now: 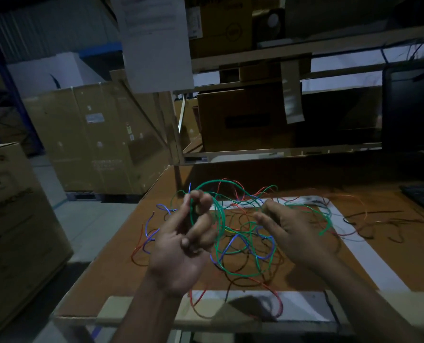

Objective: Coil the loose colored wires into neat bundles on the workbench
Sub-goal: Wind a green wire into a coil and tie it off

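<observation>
At a dim workbench [122, 263], my left hand [181, 246] pinches a green wire [220, 220] between thumb and fingertips, a first loop of it hanging round my fingers above the cardboard-covered top. My right hand [289, 229] hovers palm down just beside it, fingers curled over another stretch of green, though I cannot tell whether they truly grip it. Beneath both hands lies the tangle of loose wires [245, 251], green, blue, red and dark strands crossing one another, and orange wires [354, 209] trail off to the right. The coiling looks barely begun: one wire started, no finished bundle in sight. Next, I judge, the right hand must draw green slack free of the knot and feed it round the left-hand loop.
</observation>
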The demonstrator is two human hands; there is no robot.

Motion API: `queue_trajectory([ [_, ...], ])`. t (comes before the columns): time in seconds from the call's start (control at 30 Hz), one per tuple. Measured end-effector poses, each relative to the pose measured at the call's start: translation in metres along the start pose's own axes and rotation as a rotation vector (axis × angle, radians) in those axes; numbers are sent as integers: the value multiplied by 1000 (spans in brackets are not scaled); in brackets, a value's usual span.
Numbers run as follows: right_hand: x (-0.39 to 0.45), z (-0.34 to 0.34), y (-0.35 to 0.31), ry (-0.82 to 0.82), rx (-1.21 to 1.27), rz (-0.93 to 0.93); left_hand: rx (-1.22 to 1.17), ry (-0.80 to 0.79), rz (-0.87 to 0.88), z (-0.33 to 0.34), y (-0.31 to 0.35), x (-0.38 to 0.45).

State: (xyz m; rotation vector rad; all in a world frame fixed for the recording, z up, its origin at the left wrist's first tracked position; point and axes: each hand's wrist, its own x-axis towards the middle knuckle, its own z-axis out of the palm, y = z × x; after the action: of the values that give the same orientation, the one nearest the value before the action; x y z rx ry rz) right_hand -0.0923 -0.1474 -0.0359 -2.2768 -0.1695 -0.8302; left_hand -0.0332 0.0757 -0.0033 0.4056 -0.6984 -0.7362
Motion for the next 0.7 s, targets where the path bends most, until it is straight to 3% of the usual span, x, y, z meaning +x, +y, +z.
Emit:
queue_trajectory([
  [0.13,-12,5,2,-22,-26,60,-45,224,144,2,9,2],
  [0.23,-22,6,-5,-40,-222,-2,-45,337,241,6,8,6],
  [0.4,-45,18,-16,-257,-581,-200,94,342,312,9,8,13],
  [0.47,-48,24,-19,-271,-662,-264,118,340,311,5,6,15],
  [0.57,-43,26,-25,-221,-709,-365,273,331,308,-1,0,15],
  [0.7,-36,23,-34,8,-425,-420,638,349,261,-9,-11,11],
])
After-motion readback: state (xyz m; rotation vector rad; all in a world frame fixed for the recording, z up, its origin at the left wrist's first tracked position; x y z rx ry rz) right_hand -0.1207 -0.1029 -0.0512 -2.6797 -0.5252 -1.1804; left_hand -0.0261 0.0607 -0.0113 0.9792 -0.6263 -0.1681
